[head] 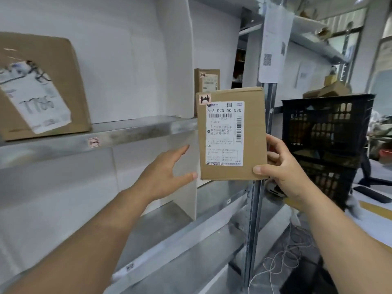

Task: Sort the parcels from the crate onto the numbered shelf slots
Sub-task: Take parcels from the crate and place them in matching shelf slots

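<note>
The right grip (284, 172) pinches the parcel (231, 134) at its lower right corner, upright before the shelf (135, 132). The left grip (167, 175) is spread open beside it, holding nothing. The parcel looks light, stiff cardboard, best held by its edges. Far right, the black crate (326, 128) seems to hold more brown parcels.
</note>
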`<action>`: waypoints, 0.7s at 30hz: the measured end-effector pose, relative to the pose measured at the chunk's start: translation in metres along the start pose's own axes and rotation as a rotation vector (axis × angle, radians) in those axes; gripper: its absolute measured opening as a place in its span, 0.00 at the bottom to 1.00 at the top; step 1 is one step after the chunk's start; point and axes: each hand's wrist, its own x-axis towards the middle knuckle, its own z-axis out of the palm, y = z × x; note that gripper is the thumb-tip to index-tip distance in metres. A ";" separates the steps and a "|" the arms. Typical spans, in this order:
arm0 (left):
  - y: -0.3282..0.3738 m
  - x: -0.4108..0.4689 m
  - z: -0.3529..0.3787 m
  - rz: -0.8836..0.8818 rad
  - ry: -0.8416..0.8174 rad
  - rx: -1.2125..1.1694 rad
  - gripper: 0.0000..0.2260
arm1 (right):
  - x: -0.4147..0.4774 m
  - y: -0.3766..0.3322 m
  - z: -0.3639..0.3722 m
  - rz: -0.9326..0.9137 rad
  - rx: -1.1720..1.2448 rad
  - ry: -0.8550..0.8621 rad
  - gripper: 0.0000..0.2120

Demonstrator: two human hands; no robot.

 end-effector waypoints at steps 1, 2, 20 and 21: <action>0.002 0.010 0.005 0.014 -0.009 0.004 0.34 | 0.005 0.002 -0.009 -0.005 -0.002 0.017 0.43; 0.004 0.021 0.010 0.029 -0.019 0.012 0.35 | 0.011 0.004 -0.018 -0.007 -0.002 0.035 0.42; 0.071 0.223 0.092 -0.030 0.111 0.275 0.35 | 0.219 0.063 -0.187 -0.127 0.086 -0.078 0.47; 0.072 0.231 0.095 -0.044 0.119 0.271 0.35 | 0.232 0.066 -0.193 -0.134 0.098 -0.093 0.46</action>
